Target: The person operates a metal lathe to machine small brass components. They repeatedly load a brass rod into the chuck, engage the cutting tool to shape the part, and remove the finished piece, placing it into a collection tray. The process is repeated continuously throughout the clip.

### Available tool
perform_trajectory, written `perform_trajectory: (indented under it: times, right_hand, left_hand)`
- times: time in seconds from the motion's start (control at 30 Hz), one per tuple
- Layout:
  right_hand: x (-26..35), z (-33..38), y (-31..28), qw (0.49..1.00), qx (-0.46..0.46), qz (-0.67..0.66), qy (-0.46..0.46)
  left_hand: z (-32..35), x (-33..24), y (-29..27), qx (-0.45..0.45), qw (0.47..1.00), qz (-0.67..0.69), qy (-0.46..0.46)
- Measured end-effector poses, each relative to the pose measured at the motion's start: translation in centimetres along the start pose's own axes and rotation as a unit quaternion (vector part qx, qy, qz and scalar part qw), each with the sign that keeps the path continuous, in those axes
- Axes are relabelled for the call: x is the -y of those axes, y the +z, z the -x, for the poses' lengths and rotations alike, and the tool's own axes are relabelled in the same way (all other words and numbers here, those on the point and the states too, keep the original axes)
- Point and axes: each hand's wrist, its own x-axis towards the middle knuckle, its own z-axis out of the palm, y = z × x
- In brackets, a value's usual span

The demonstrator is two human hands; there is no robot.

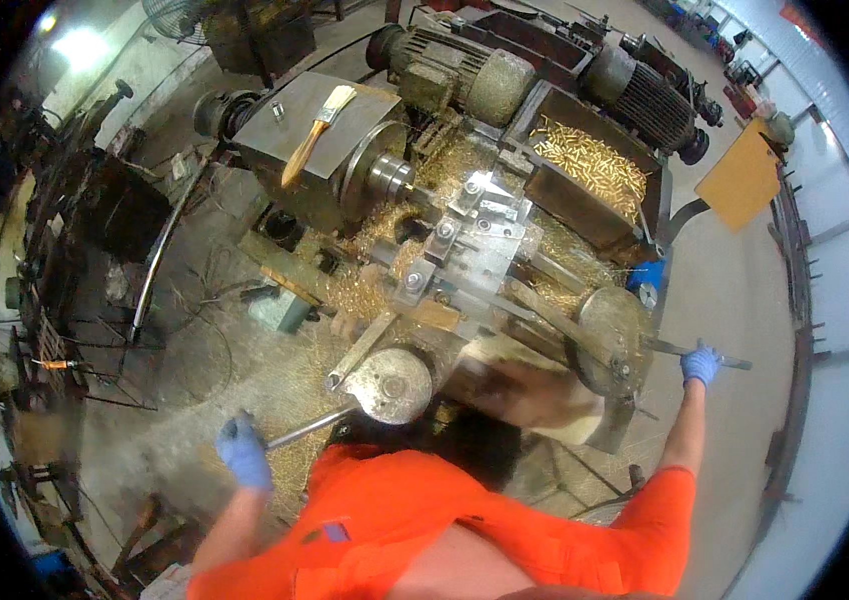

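My left hand (244, 458), in a blue glove, is closed round the outer end of a metal lever (313, 426). That lever runs out from a round metal hub (395, 386) on the near side of a small lathe. Out to the right, my right hand (701, 366), also gloved in blue, grips a long bar lever (667, 347) joined to a larger round disc (613, 325). Between the two stands the tool slide (485, 235), with bolted tool holders facing the spindle chuck (391, 176). Brass-coloured shavings (370, 285) lie around and below it.
On the headstock cover (350, 100) rests a wooden-handled brush (316, 138). A metal bin (575, 200) behind the slide holds many small brass pieces (593, 168). Two electric motors (645, 95) stand at the back. A tan board (740, 180) juts out at right.
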Motion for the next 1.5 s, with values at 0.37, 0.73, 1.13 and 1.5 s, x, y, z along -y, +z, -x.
perform_trajectory:
  times: [0.37,0.73,1.13,1.5]
  right_hand:
    - [-4.2,5.1,3.5,0.998,0.015,-0.066,0.003]
    - [-1.6,20.2,-1.4,0.989,0.078,-0.118,0.053]
    - [1.9,23.8,-3.3,0.982,0.063,-0.155,0.086]
    - [1.9,7.1,-3.4,0.997,-0.011,-0.076,0.002]
  left_hand:
    - [-16.3,-6.3,12.5,0.116,0.918,-0.232,0.301]
    - [-19.0,-8.8,18.4,0.195,0.943,-0.113,0.246]
    - [-21.4,-6.8,18.6,0.172,0.952,-0.089,0.237]
    - [-18.2,-6.5,18.9,0.167,0.947,-0.088,0.261]
